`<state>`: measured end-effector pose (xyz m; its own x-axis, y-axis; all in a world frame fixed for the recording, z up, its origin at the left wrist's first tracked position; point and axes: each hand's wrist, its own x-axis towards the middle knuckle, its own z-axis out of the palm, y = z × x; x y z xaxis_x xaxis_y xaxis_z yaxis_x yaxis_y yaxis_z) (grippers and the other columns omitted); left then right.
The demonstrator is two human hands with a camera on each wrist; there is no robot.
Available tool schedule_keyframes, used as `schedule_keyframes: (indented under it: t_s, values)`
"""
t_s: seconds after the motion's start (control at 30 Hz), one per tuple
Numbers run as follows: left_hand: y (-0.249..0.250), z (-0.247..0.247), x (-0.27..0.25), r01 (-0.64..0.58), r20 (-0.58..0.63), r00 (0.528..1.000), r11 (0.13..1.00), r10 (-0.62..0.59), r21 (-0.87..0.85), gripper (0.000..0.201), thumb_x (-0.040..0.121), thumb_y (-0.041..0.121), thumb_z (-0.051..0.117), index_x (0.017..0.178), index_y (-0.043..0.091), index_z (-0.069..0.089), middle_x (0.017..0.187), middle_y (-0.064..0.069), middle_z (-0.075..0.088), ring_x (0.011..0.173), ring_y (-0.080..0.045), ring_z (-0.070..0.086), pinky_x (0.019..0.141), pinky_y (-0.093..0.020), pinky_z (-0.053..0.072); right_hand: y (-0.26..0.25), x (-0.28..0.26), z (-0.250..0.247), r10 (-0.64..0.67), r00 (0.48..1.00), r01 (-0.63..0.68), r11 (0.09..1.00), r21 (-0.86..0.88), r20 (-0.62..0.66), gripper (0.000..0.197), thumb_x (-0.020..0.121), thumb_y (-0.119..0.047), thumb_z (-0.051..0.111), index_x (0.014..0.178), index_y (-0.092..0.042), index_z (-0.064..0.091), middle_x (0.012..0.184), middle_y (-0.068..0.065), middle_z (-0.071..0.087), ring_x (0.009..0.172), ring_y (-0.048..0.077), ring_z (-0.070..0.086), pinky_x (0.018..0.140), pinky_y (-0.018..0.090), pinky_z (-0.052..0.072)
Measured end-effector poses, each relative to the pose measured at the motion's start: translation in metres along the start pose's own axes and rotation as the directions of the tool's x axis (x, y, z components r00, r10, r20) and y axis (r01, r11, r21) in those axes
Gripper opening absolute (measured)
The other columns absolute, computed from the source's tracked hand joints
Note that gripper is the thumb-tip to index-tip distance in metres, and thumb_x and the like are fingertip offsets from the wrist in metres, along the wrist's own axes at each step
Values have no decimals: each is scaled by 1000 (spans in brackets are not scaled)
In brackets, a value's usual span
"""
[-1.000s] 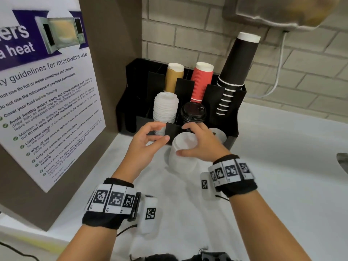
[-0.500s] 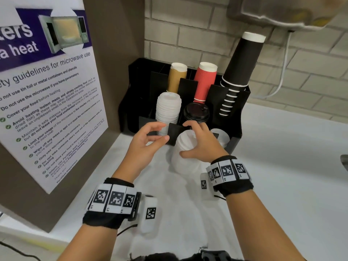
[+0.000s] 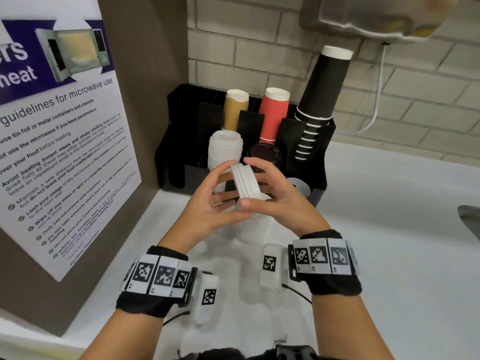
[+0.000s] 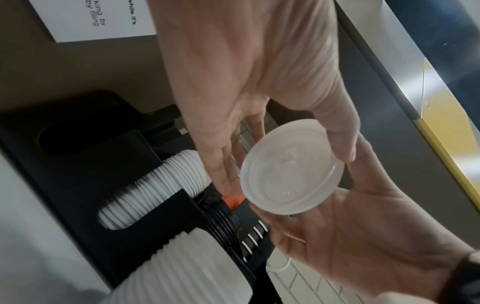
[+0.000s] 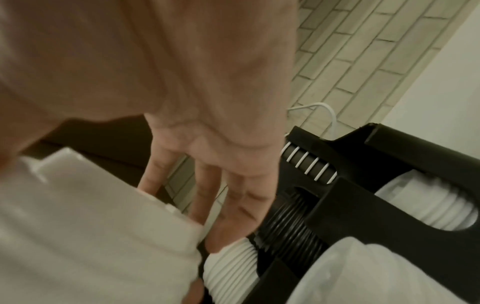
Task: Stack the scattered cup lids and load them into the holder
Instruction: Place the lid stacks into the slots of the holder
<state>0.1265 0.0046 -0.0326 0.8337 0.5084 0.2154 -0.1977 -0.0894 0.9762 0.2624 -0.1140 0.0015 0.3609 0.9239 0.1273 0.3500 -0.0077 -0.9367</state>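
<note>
A short stack of white cup lids is held on edge between both hands, just in front of the black holder. My left hand grips it from the left, thumb on top and fingers beneath. My right hand grips it from the right. In the left wrist view the flat face of the lids shows between the left hand's thumb and fingers. A taller pile of white lids stands on the counter below the hands. The right wrist view shows the held lids blurred.
The holder's front slots contain a white lid stack, black lids and one more white lid. Brown, red and black cup stacks stand behind. A panel with a microwave poster closes off the left. White counter extends right.
My right hand has lifted a few lids off the pile on the counter and turned them on edge. My left hand, previously empty, has closed on them.
</note>
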Motion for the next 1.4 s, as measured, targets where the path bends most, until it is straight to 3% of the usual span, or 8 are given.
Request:
schedule_keyframes:
  t_s: [0.17,0.47,0.57,0.7,0.87,1.0,1.23,1.4]
  values:
    - [2,0,2,-9,3,1000,1000,9,22,95,57,31,86,141,39,41,140,6,49,117,-19,61,100,-45,51,-2,-3,-5,-10,1000,10,1000,12,-21,73,67,-34,84,129,-48,48,125,-5,59,113,14,61,96,41,52]
    - [-1,-6,8,-7,40,999,1000,6,28,97,62,24,87,143,45,37,143,14,47,124,-12,56,106,-39,46,-1,1,-3,-59,995,58,998,-19,-77,65,70,-20,82,123,-43,51,117,-6,60,101,6,64,82,27,55]
    - [-2,-11,9,-10,-23,1000,1000,10,21,80,70,32,84,134,53,40,137,22,49,121,-5,56,101,-28,48,-2,9,-26,-75,965,57,995,-79,-252,66,65,-27,82,122,-41,51,114,-8,59,94,5,64,74,23,53]
    - [-3,-19,10,-24,-98,995,999,27,36,62,73,37,79,127,44,49,133,8,53,116,-11,61,92,-23,50,8,29,-82,-92,865,-55,960,-275,-493,69,71,-25,83,130,-35,49,118,-2,58,106,17,60,82,26,51]
    - [-5,-21,11,-17,-131,991,998,24,54,44,85,14,70,119,38,56,129,7,55,113,-12,61,89,-22,50,34,47,-118,87,858,-368,791,-488,-506,71,70,-35,80,133,-37,47,126,1,58,119,26,51,103,49,39]
    - [-7,-19,11,-5,-117,993,998,13,70,40,87,11,68,119,33,57,129,8,55,110,-11,62,87,-19,50,49,55,-120,200,870,-476,577,-663,-450,78,65,-47,80,133,-44,42,134,2,48,128,28,40,105,51,32]
    - [-9,-13,11,21,-133,991,997,-11,72,37,88,13,68,118,33,59,124,13,57,108,-10,63,95,-25,48,57,68,-116,270,894,-419,228,-879,-357,88,62,-40,75,138,-48,33,137,-1,44,129,25,31,100,55,26]
    - [-8,-11,12,28,-144,989,997,-17,73,36,88,13,68,117,32,59,122,12,57,107,-12,62,95,-26,47,67,71,-106,306,904,-356,145,-923,-300,87,62,-41,75,139,-45,34,135,-2,44,128,26,30,100,57,24]
